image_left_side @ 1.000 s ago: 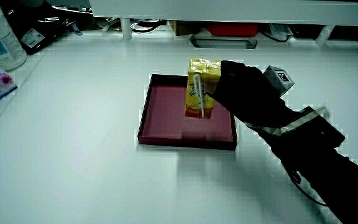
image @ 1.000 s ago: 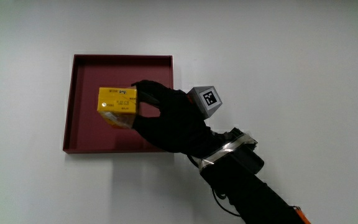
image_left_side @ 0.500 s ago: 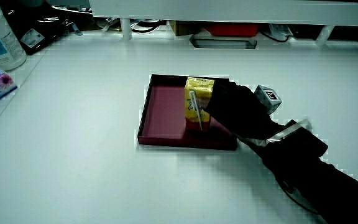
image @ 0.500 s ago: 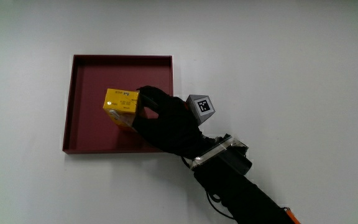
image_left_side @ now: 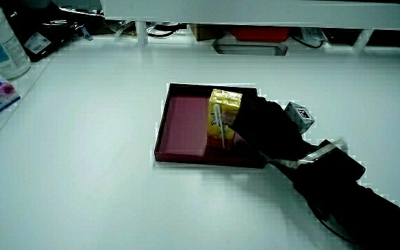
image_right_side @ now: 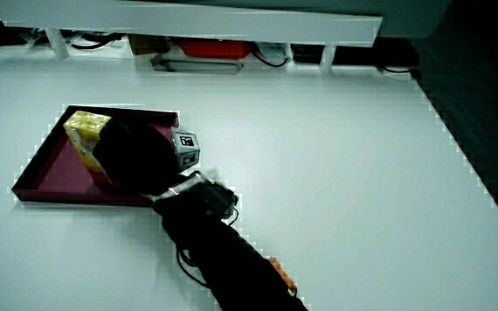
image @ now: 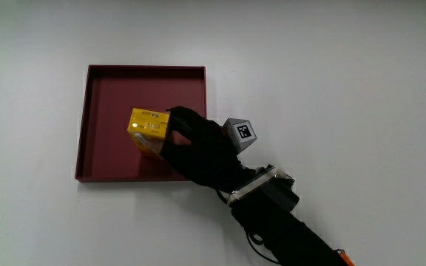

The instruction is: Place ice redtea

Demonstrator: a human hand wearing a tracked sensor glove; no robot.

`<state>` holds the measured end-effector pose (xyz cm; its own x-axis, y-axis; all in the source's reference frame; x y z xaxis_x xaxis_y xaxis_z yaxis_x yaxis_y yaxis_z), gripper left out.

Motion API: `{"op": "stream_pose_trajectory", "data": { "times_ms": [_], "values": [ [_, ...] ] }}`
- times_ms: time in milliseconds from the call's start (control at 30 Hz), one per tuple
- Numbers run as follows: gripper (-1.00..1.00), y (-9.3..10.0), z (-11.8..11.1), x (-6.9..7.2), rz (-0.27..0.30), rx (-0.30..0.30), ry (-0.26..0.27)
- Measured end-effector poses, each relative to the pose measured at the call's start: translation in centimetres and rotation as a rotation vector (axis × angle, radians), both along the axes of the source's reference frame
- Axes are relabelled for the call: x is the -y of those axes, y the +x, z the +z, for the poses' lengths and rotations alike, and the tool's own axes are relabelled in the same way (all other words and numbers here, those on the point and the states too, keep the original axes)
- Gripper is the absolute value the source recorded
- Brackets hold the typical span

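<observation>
Carton dropped lower since 1 s ago: the yellow ice redtea carton (image: pixel 147 129) now sits upright in the dark red tray (image: pixel 100 97), toward the tray edge nearest the person. Whether it touches the tray floor, cannot tell. Hand (image: pixel 202 148) reaches over that edge, grip closed on the carton, fingers (image_left_side: pixel 244 121) wrapped on its side. Patterned cube (image: pixel 242 133) rides the hand's back. Tray lies flat on the white table (image: pixel 346 89).

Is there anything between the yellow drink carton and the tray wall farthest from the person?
Nothing. In the main view, only bare tray floor lies between the yellow carton, which the hand grips, and that wall of the red tray.
</observation>
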<state>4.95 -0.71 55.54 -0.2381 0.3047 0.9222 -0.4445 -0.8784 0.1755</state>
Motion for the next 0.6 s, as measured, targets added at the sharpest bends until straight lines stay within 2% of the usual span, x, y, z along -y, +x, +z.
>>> {"op": "stream_pose_trajectory", "data": {
  "times_ms": [167, 267, 333, 600],
  "values": [
    [-0.27, 0.0, 0.0, 0.0, 0.005, 0.011, -0.004],
    [-0.38, 0.1, 0.3, -0.1, 0.003, -0.016, -0.001],
    [-0.46, 0.1, 0.1, -0.1, -0.001, 0.004, -0.007],
    [-0.77, 0.8, -0.9, -0.3, -0.095, -0.018, -0.021]
  ]
}}
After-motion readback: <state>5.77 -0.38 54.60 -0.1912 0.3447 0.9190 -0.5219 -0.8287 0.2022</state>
